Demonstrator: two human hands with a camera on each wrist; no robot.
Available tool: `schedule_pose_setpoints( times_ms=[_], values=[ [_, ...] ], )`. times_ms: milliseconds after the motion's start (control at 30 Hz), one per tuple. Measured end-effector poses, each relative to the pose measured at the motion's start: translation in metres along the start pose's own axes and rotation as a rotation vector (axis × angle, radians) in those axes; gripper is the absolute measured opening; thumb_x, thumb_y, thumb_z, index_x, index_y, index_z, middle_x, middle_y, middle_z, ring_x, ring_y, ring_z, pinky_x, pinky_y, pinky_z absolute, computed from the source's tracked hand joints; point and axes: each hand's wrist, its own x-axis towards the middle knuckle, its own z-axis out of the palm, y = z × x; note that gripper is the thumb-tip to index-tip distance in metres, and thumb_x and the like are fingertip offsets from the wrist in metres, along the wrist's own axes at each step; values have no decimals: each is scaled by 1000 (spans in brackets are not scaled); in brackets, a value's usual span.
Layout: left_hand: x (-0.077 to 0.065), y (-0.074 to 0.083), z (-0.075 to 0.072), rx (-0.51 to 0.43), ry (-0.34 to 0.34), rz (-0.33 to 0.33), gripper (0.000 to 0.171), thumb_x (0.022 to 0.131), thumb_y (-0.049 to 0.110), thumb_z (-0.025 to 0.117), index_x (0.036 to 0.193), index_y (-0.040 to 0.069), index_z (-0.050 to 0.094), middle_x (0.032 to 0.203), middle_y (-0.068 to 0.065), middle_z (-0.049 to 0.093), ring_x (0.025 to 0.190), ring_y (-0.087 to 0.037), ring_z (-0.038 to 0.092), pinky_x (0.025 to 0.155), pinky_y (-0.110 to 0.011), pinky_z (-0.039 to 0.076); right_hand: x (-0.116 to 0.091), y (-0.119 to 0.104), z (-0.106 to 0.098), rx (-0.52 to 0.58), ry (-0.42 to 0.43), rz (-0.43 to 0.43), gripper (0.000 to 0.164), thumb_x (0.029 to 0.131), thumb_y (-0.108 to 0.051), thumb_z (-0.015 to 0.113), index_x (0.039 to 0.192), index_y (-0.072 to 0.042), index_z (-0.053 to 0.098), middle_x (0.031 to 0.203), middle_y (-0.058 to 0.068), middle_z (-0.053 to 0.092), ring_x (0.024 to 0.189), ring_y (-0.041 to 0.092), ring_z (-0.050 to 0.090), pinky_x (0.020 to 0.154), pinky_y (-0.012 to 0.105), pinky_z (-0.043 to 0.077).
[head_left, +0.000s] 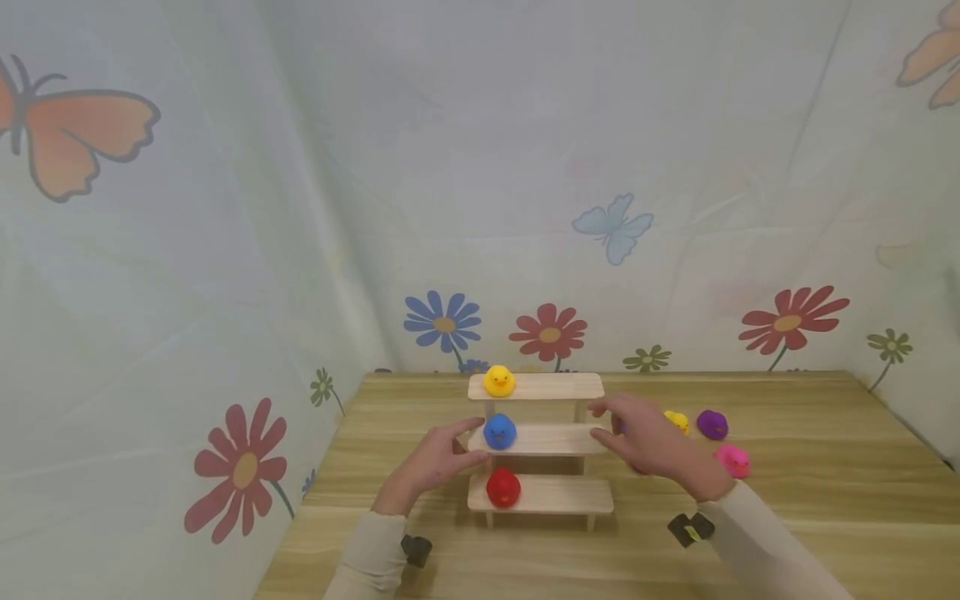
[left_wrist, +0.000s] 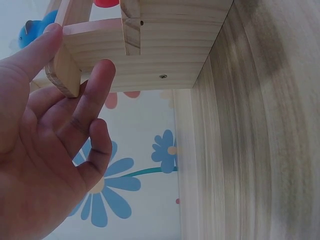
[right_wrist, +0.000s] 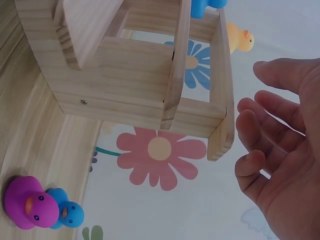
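A three-tier wooden stand (head_left: 555, 438) bears a yellow duck (head_left: 498, 381) on the top tier, a blue duck (head_left: 499, 432) on the middle and a red duck (head_left: 503, 487) on the lowest, all at the left ends. My left hand (head_left: 435, 461) holds the left end of the middle tier; in the left wrist view the thumb lies on the plank's edge, with fingers behind it. At the stand's right side, my right hand (head_left: 637, 433) is held with fingers loosely bent. The right wrist view shows a gap between this hand (right_wrist: 280, 135) and the wood, and nothing in its grasp.
Right of the stand, a yellow duck (head_left: 677, 422), a purple duck (head_left: 712, 425) and a pink duck (head_left: 735, 461) are on the wooden table (head_left: 825, 500). A blue duck (right_wrist: 71, 214) shows beside a magenta one in the right wrist view. A flower-printed curtain (head_left: 480, 167) hangs behind.
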Motion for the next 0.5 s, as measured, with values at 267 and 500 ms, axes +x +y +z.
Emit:
schedule_pose_setpoints(
  times_ms=[267, 500],
  values=[
    [0, 0, 0, 9, -3, 5, 65, 83, 46, 67, 139, 22, 46, 89, 4, 63, 71, -14, 58, 60, -29, 50, 5, -7, 1, -26, 5, -21, 29, 84, -17, 71, 110, -10, 62, 98, -2, 62, 66, 4, 47, 56, 20, 42],
    [0, 0, -1, 19, -4, 23, 65, 84, 45, 67, 140, 21, 45, 81, 5, 63, 69, -14, 59, 60, -29, 51, 12, -14, 1, -18, -9, 4, 29, 84, -21, 71, 110, -12, 62, 97, -4, 60, 74, 10, 52, 61, 23, 45]
  ],
)
